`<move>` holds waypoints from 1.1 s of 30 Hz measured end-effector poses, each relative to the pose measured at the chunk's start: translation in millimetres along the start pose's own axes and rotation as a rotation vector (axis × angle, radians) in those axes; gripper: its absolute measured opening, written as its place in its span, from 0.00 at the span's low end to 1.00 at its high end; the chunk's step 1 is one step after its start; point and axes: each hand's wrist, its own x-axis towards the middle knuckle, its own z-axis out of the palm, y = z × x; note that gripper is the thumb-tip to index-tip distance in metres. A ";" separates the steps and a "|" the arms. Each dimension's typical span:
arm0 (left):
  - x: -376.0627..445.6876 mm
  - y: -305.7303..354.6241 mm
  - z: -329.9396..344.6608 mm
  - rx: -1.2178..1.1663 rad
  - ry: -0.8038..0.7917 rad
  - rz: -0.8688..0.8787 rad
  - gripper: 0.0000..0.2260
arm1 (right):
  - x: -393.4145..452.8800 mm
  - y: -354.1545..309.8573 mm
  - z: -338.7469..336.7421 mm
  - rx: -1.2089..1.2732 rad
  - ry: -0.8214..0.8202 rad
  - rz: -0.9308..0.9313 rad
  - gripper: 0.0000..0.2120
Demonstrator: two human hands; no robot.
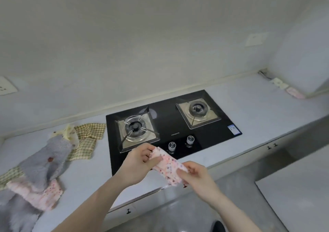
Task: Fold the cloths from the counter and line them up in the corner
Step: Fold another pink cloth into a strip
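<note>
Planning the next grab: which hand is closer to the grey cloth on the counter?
Left. The left hand holds the pink cloth over the stove's front edge, right of the grey cloth. The right hand grips its other end, farther right.

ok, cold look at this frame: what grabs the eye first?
The two hands at centre front: left hand and right hand pinch a pink floral cloth above the counter's front edge. Behind them sits the black two-burner gas hob. At far left lies a heap of unfolded cloths; two folded ones lie in the far right corner.
</note>
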 end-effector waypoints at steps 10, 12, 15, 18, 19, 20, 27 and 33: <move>95.6 123.7 186.0 0.110 -0.063 0.174 0.06 | -1.6 17.8 -226.2 0.087 0.185 -0.036 0.03; 109.0 146.7 225.9 0.102 -0.105 0.173 0.09 | -5.4 23.9 -273.6 0.097 0.229 -0.026 0.04; 126.8 182.7 276.9 0.074 -0.151 0.165 0.10 | -8.5 28.8 -333.5 0.119 0.293 -0.007 0.04; 147.9 210.6 314.3 0.107 -0.159 0.153 0.09 | -3.0 30.0 -380.2 0.134 0.318 0.005 0.04; 157.1 217.2 323.8 0.135 -0.156 0.159 0.09 | 0.9 29.8 -393.6 0.140 0.323 0.006 0.04; 166.9 223.2 331.8 0.156 -0.150 0.168 0.09 | 5.5 29.5 -405.8 0.141 0.328 0.007 0.04; 243.9 254.7 365.3 0.149 -0.135 0.185 0.08 | 57.0 24.4 -466.4 0.167 0.349 0.063 0.06; 324.6 273.7 391.7 0.158 -0.187 0.170 0.07 | 105.0 24.0 -511.2 0.179 0.449 0.069 0.06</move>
